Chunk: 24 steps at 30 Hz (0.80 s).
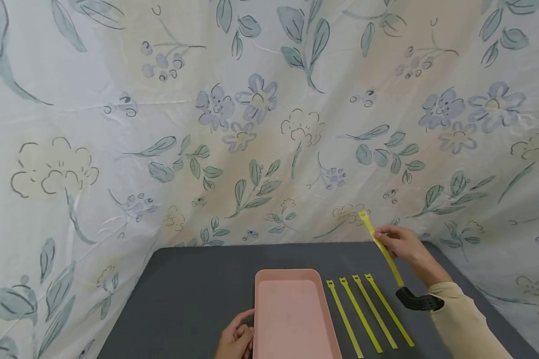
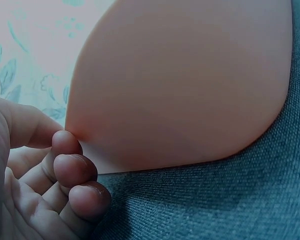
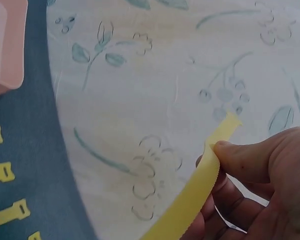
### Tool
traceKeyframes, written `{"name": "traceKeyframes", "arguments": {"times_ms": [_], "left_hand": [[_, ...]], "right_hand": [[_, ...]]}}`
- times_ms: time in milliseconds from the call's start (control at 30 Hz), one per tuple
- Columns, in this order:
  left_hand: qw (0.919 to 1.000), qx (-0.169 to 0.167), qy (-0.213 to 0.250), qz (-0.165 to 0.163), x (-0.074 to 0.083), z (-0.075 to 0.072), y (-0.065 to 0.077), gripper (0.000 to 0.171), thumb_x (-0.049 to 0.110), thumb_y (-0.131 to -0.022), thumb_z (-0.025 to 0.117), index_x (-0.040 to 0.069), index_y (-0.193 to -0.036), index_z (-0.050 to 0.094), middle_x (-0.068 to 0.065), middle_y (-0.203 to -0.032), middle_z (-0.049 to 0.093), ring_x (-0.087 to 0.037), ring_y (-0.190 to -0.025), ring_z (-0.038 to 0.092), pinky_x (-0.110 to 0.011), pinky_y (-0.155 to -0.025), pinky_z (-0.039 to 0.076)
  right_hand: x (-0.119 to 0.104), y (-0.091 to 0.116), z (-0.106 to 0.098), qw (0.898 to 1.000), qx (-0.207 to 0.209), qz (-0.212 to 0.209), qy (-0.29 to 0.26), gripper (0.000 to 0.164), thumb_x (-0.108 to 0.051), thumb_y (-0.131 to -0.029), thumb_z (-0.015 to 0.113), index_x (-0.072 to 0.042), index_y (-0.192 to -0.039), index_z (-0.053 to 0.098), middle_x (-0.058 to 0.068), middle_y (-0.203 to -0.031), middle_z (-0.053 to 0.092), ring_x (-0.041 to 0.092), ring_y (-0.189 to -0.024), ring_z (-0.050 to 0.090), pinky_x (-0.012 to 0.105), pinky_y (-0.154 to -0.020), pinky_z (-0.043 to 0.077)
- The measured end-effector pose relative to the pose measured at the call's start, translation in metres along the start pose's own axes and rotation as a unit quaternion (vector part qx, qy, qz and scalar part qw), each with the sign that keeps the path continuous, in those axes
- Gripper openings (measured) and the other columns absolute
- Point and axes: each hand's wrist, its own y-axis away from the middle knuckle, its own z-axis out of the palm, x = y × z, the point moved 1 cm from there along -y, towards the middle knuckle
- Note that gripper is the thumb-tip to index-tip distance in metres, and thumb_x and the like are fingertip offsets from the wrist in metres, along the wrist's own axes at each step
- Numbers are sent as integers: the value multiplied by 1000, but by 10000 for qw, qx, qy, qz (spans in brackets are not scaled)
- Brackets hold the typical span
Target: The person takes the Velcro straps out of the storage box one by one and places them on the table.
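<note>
My right hand (image 1: 406,249) pinches a yellow hook-and-loop cable tie (image 1: 390,262) between thumb and fingers, near its slotted head. The tie hangs slanting above the table's far right part, its tail reaching down toward the wrist. Several more yellow cable ties (image 1: 361,315) lie side by side to the right of a pink tray (image 1: 292,314). Against the tray's left side rests my left hand (image 1: 237,336), its fingers loosely bent. In the left wrist view, the fingertips (image 2: 76,171) touch the tray's outer wall near a corner.
The dark grey tabletop (image 1: 197,279) runs back to a floral curtain (image 1: 251,149) that hangs behind it and along both sides. A black device (image 1: 417,300) sits at my right wrist, by the sleeve (image 1: 462,319).
</note>
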Motion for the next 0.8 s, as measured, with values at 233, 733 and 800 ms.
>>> {"name": "traceKeyframes", "arguments": {"times_ms": [233, 733, 800], "left_hand": [[10000, 18, -53, 15, 1, 1, 0, 48, 7, -90, 55, -2, -137, 46, 4, -59, 50, -5, -43, 43, -16, -43, 38], [9999, 27, -114, 59, -1, 0, -1, 48, 8, -90, 56, -2, -136, 46, 3, -60, 51, -5, -43, 43, -17, -43, 39], [9999, 21, -128, 47, -2, 0, -2, 48, 8, -90, 56, -2, -136, 46, 3, -60, 51, -5, -43, 43, -17, -43, 39]], "right_hand": [[24, -2, -2, 9995, -60, 302, 26, 42, -32, -101, 47, 2, -123, 54, 4, -89, 58, 18, -73, 52, 34, -65, 47], [91, -19, 1, 9940, -158, 1067, 162, 47, -39, -96, 53, 2, -120, 58, 7, -89, 59, 20, -80, 55, 36, -67, 50], [98, -19, 2, 9933, -200, 1117, 214, 46, -37, -97, 52, 2, -120, 57, 8, -88, 57, 20, -79, 54, 36, -66, 49]]}}
